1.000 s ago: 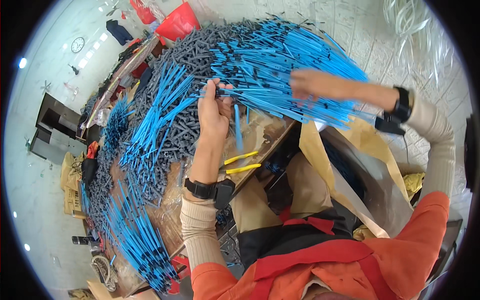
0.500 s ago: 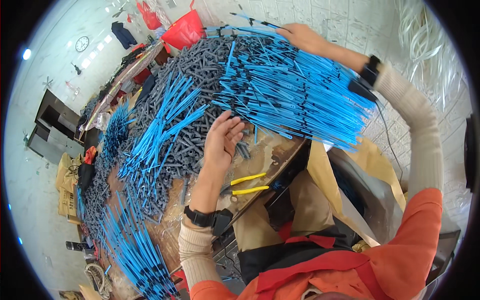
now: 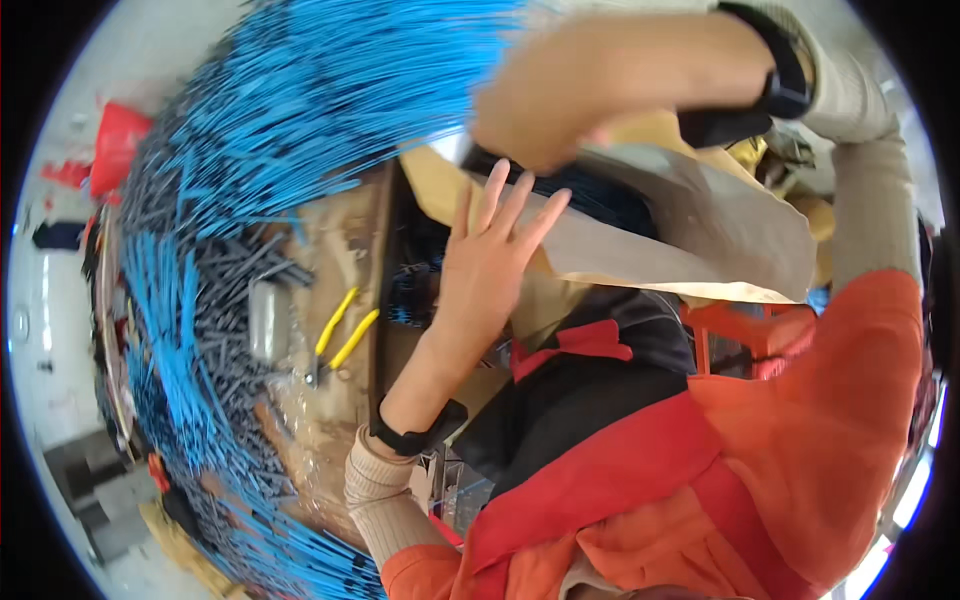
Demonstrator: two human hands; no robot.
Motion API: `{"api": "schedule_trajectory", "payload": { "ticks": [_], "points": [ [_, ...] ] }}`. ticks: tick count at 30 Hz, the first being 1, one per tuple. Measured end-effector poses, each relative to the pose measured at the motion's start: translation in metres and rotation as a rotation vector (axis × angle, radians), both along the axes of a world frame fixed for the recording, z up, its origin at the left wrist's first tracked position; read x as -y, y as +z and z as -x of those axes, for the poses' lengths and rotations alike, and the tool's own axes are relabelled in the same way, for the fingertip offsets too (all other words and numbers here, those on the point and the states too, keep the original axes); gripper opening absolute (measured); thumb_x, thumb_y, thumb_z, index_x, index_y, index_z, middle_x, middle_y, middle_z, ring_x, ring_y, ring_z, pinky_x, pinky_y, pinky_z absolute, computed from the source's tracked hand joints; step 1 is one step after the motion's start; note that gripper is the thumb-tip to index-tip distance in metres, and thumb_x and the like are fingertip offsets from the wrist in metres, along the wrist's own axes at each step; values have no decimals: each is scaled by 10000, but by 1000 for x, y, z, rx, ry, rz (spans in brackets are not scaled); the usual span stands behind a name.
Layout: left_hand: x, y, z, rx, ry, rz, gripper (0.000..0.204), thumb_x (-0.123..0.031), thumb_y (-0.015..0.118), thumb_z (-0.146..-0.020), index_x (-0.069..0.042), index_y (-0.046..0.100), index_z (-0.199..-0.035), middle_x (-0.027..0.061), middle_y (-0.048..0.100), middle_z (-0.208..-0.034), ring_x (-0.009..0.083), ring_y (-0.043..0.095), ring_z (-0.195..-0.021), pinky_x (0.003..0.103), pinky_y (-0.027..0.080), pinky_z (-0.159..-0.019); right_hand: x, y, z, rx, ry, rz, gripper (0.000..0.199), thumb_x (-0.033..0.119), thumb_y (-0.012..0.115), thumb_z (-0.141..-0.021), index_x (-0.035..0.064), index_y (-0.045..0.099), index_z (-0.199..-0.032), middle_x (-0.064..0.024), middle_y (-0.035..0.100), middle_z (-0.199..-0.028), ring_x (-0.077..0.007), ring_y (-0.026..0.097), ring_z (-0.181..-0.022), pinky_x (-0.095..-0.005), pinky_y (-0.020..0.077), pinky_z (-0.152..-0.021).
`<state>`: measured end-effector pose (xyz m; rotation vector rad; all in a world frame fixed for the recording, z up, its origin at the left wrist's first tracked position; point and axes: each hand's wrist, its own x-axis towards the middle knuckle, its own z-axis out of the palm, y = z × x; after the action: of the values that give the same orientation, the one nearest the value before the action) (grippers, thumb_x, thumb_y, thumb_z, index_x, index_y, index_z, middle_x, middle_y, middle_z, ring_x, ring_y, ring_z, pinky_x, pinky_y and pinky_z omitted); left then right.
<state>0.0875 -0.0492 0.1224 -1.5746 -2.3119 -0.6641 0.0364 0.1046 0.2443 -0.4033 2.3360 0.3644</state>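
Observation:
My left hand (image 3: pixel 485 265) is raised beside the table's edge with its fingers spread and nothing in them. Just above it in the picture, my right hand (image 3: pixel 535 105) is smeared by motion and its fingers cannot be made out. It is over the opening of a large brown paper sack (image 3: pixel 690 240), which holds dark bluish pieces. Beyond my right hand a thick heap of thin blue rods (image 3: pixel 340 80) covers the far part of the table. Yellow-handled pliers (image 3: pixel 345 330) lie on the table to the left of my left hand.
The wooden table (image 3: pixel 330 450) carries a pile of grey plastic tubes (image 3: pixel 230 300), with more blue rods (image 3: pixel 180 340) on top and nearer bundles (image 3: pixel 290 550). A transparent plastic piece (image 3: pixel 266 320) lies by the pliers. A red bag (image 3: pixel 122 148) is farther off.
My view has swung toward the right. My right hand has left the far end of the blue rods and come over the paper sack. My left hand has moved off the pile, fingers now spread.

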Motion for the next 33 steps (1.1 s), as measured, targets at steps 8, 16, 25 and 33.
{"api": "schedule_trajectory", "payload": {
  "ticks": [8,16,25,33],
  "points": [
    [2,-14,-9,58,-215,298,109,-51,589,-712,-57,660,-795,84,571,-804,256,579,-1024,520,321,-1124,-196,-413,-90,-143,747,1137,174,166,649,-815,47,737,-906,-101,711,-960,-224,661,-847,-321,549,-688],
    [6,-3,-14,102,-130,290,110,-104,635,-662,-72,595,-760,61,538,-757,241,595,-972,493,363,-1097,-206,-587,-61,-327,-256,262,276,89,581,-806,19,694,-1048,-219,654,-1071,-327,645,-976,-415,528,-825],
    [-6,0,-7,-73,-175,201,105,-66,593,-710,-113,623,-799,24,613,-836,182,615,-918,384,464,-981,-125,-519,40,-1119,-379,705,185,128,556,-794,-6,664,-863,-234,653,-883,-426,627,-818,-514,489,-779],
    [-6,4,-4,-249,-233,248,120,-91,543,-740,-126,637,-806,-6,624,-809,150,624,-878,323,507,-854,-106,-558,81,-1206,-455,687,226,117,577,-765,-1,644,-945,-251,639,-883,-422,621,-829,-519,481,-765]
  ]
}}
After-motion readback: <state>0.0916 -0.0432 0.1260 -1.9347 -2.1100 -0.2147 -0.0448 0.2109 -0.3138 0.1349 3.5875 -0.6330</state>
